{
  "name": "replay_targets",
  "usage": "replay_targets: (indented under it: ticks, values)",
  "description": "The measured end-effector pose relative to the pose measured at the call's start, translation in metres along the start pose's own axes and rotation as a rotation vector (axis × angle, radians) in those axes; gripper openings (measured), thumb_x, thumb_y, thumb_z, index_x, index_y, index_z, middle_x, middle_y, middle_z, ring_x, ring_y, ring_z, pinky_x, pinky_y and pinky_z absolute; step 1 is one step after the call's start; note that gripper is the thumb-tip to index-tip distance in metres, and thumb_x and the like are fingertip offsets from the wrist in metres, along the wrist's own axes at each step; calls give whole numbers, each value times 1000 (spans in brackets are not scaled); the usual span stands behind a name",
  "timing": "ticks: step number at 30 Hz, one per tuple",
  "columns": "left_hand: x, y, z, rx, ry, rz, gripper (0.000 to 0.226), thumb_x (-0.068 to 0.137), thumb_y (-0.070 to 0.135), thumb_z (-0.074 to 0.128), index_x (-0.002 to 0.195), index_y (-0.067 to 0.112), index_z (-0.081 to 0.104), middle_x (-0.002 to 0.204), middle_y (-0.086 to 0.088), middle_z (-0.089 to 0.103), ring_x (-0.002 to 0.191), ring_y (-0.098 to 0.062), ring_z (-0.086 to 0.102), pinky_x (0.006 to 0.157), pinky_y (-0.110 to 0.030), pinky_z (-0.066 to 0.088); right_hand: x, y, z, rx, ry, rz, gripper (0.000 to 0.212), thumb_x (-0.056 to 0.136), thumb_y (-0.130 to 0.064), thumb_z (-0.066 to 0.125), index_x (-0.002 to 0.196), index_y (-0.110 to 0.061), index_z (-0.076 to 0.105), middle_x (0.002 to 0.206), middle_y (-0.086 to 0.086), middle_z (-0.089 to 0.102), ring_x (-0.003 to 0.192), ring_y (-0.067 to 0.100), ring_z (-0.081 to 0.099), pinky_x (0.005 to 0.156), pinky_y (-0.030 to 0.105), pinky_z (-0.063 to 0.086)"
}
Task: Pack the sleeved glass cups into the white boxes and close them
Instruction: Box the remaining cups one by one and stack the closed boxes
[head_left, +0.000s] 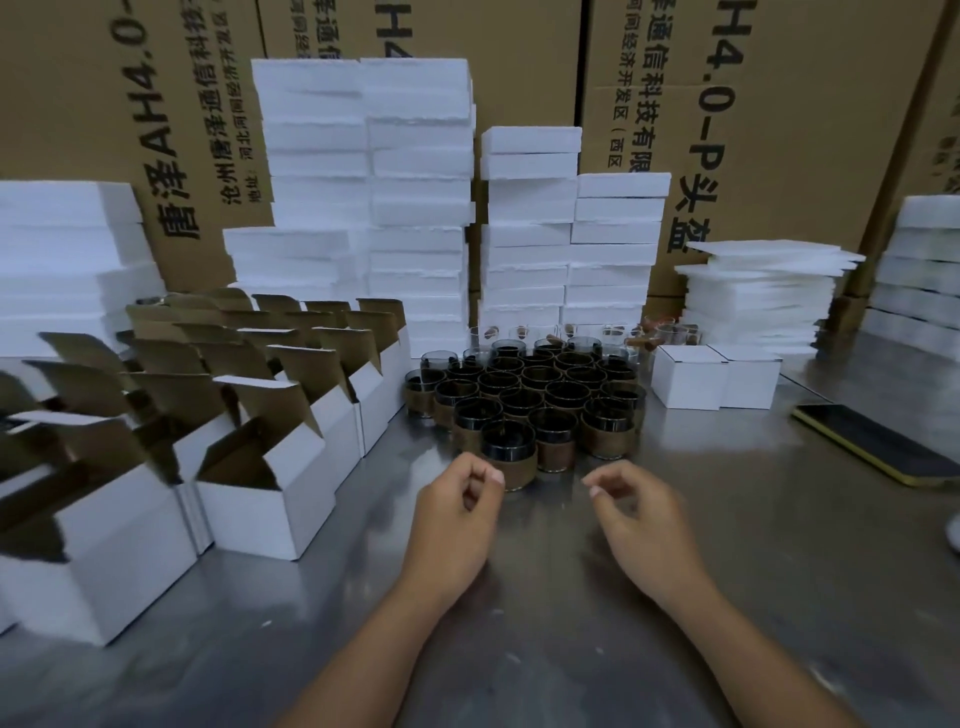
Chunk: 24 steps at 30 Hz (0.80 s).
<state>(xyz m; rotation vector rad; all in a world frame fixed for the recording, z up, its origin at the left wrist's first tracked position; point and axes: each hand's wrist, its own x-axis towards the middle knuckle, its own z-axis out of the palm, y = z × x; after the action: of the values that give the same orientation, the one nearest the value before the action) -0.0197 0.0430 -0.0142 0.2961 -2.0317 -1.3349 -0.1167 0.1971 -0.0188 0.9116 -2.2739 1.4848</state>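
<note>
Several dark glass cups with brown sleeves (524, 400) stand clustered on the metal table (571, 623) ahead of me. To their left, rows of open white boxes (265, 499) stand with lids raised and brown insides showing. Two closed white boxes (714, 382) sit right of the cups. My left hand (457, 514) hovers just short of the nearest cup (509, 452), fingers loosely curled, holding nothing. My right hand (639, 519) hangs beside it, also loosely curled and empty.
Stacks of white foam pieces (415, 197) rise behind the cups, at far left (67, 260) and at right (763, 296). Large brown cartons (779, 104) form the back wall. A phone in a yellow case (872, 441) lies at right. Some unsleeved clear glasses (660, 330) stand behind the cluster.
</note>
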Motion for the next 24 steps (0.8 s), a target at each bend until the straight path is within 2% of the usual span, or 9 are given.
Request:
replay_targets:
  ticks: [6,10,12,14,16,19,21,24]
  values:
    - [-14,12,-11,53,126,97,26,93,20,55,69,29,52,62,15,53,60,-3,47,56,-14,35,-2,2,-2,35,40,62,30,83,2,60,69,-25,61,71,-14,63,69,-9,55,61,2,37]
    - [-23,20,-53,320,218,305,7,89,31,50,84,28,55,83,14,56,83,-3,52,72,-11,39,-3,3,-2,15,26,73,28,84,0,60,70,-24,61,71,-13,62,69,-3,55,61,2,37]
    - [-23,21,-78,502,322,356,8,89,26,56,94,21,57,92,9,54,89,-8,50,79,-21,39,-3,3,-2,15,23,73,27,84,0,60,69,-23,61,70,-12,62,70,-1,55,60,1,36]
    - [-22,20,-99,685,445,329,15,86,18,63,101,14,59,99,3,52,96,-15,47,80,-30,37,-3,3,-2,19,22,77,28,84,0,60,68,-24,60,70,-11,62,69,1,56,60,2,37]
    - [-20,19,-114,805,514,228,24,83,15,67,105,11,59,104,-7,56,99,-22,47,79,-34,37,-3,3,-2,26,14,86,29,84,0,60,68,-24,60,71,-9,62,69,3,56,59,2,38]
    - [-16,15,-126,927,482,46,38,82,20,69,116,7,56,111,-15,58,103,-32,50,84,-45,42,-2,4,-1,25,10,99,29,85,-1,59,68,-25,59,71,-8,62,70,4,56,58,2,38]
    - [-15,12,-128,987,414,-18,40,83,21,67,118,8,52,105,-14,64,98,-33,56,85,-45,41,-2,4,-1,28,13,100,29,85,-1,59,68,-25,59,71,-7,62,70,6,56,59,3,38]
    - [-16,13,-123,998,377,-13,35,84,15,64,117,13,50,83,-10,69,83,-32,62,83,-40,37,-3,2,-1,28,13,90,30,84,1,59,67,-25,59,70,-7,62,69,8,56,60,3,38]
